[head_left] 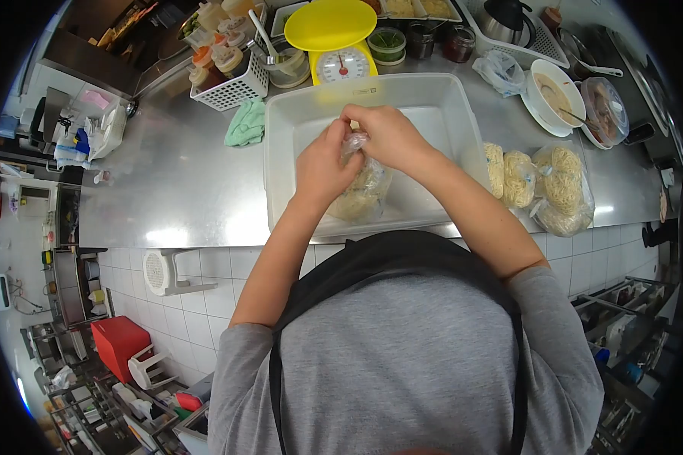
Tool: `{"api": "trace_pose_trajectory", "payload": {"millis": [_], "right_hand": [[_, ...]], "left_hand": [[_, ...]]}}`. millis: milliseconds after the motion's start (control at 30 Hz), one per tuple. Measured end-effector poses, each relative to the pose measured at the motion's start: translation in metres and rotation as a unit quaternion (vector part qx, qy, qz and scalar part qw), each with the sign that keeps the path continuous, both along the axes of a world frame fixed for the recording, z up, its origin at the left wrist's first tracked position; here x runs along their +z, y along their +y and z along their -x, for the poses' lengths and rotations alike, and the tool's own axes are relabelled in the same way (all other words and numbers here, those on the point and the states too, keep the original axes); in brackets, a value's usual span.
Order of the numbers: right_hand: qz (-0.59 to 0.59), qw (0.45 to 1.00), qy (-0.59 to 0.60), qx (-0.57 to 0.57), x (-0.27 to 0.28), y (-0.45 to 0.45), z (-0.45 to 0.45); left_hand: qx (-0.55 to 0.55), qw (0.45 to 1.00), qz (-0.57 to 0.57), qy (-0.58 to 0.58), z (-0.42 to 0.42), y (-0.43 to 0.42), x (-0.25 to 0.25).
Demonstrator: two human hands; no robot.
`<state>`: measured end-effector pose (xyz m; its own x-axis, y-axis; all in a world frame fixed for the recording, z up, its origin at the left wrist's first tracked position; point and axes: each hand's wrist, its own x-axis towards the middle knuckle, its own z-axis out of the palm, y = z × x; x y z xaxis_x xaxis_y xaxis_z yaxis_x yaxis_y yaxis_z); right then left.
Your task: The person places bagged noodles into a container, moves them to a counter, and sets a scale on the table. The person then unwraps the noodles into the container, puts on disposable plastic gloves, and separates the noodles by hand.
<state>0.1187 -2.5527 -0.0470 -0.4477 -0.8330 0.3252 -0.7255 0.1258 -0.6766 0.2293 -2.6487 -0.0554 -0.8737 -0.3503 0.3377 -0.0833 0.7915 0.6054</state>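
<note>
Both hands meet above a clear plastic bag of noodles (363,193), gathering its neck. My left hand (325,163) is closed on the bag's neck from the left. From the right, my right hand (387,135) pinches the top of the same neck. The bag's bottom is inside a large translucent plastic tub (440,85), near its front wall. My fingers hide most of the twisted plastic, so I cannot see whether it is knotted. More bagged noodles (563,182) lie just right of the tub on the steel counter (167,189).
Behind the tub stands a yellow kitchen scale (341,64). A green cloth (247,123) and a white basket of sauce bottles (231,83) are to the left. At right are a crumpled plastic bag (501,72), a white bowl (552,95) and a lidded container (605,110).
</note>
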Motion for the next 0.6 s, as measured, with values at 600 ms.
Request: {"api": "trace_pose_trajectory", "payload": {"millis": [600], "right_hand": [[-0.406,0.911,-0.028,-0.063,-0.041,0.073,0.048]], "left_hand": [[0.122,0.986,0.060,-0.096,-0.059,-0.039,-0.010]]}}
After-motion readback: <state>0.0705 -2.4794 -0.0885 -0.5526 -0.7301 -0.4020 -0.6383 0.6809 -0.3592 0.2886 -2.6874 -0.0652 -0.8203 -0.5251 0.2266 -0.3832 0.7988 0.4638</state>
